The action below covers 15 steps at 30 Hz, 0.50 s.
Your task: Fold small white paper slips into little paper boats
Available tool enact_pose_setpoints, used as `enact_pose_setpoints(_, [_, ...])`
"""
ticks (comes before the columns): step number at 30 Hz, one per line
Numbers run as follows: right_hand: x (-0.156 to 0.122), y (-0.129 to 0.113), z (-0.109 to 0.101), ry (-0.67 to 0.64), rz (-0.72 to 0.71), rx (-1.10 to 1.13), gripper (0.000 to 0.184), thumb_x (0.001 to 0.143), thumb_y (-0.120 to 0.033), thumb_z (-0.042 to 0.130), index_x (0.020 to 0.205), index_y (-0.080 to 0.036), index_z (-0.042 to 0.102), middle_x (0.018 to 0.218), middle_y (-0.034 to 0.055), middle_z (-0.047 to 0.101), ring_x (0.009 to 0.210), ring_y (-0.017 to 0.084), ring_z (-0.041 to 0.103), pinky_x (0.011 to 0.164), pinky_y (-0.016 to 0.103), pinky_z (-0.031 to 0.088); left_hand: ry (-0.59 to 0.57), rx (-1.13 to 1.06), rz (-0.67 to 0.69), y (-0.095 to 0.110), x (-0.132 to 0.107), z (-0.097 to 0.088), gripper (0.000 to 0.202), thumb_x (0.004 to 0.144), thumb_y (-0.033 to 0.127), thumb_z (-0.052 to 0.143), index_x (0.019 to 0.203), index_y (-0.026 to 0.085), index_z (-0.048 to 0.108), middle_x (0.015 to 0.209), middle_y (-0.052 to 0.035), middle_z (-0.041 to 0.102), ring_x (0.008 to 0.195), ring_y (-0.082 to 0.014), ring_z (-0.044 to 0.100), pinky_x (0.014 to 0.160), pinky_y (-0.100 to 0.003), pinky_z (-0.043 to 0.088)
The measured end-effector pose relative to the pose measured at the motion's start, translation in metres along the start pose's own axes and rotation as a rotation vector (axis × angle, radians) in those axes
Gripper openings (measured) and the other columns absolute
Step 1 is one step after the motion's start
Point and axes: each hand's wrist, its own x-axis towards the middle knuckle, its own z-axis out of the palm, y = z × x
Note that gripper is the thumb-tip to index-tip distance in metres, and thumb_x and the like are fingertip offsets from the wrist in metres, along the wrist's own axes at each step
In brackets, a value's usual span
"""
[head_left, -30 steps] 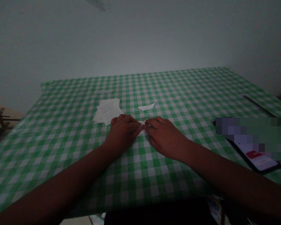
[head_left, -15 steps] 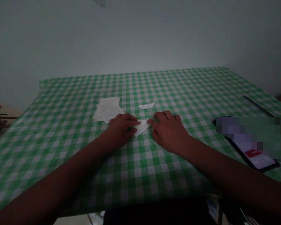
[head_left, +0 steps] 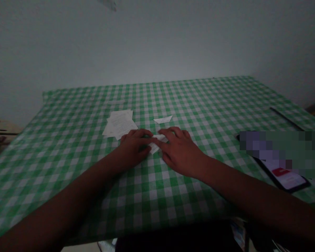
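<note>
A small white folded paper (head_left: pixel 155 145) lies on the green checked tablecloth (head_left: pixel 199 105) between my two hands. My left hand (head_left: pixel 134 147) rests flat on its left end, fingers together and pressing down. My right hand (head_left: pixel 179 148) lies over its right end, fingers stretched across the paper toward the left hand. Most of the paper is hidden under the fingers. Just beyond the hands lies another small folded white piece (head_left: pixel 163 119).
A loose stack of white paper sheets (head_left: pixel 119 123) lies beyond my left hand. A phone with a lit screen (head_left: pixel 283 175) sits at the right, and a dark thin strip (head_left: pixel 285 118) lies further right. A grey wall stands behind the table.
My right hand has slid left over the paper, covering more of it. The left hand has stayed pressed on the left end.
</note>
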Motion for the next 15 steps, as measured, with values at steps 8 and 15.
enact_pose_setpoints(8, [-0.005,0.003,0.007,-0.042,0.031,-0.002,0.044,0.096,-0.031,0.045,0.139,-0.030,0.054,0.156,0.0098,0.036,0.141,0.040,0.028,0.103,0.064,0.032,0.065,0.036,-0.081,0.003,0.004,0.009,0.030,0.093,0.035,0.058,0.122,0.037,0.066,0.134,-0.0022,0.058,0.122,-0.0290,0.048,0.098,-0.054,0.036])
enact_pose_setpoints(15, [0.000,0.025,0.003,-0.039,0.139,-0.054,0.037,0.095,-0.036,0.049,0.130,-0.036,0.063,0.155,0.0111,0.039,0.141,0.043,0.029,0.101,0.070,0.030,-0.041,0.007,-0.061,0.004,0.001,-0.003,0.037,0.094,0.028,0.054,0.129,0.038,0.061,0.141,-0.0013,0.052,0.128,-0.0320,0.042,0.102,-0.059,0.033])
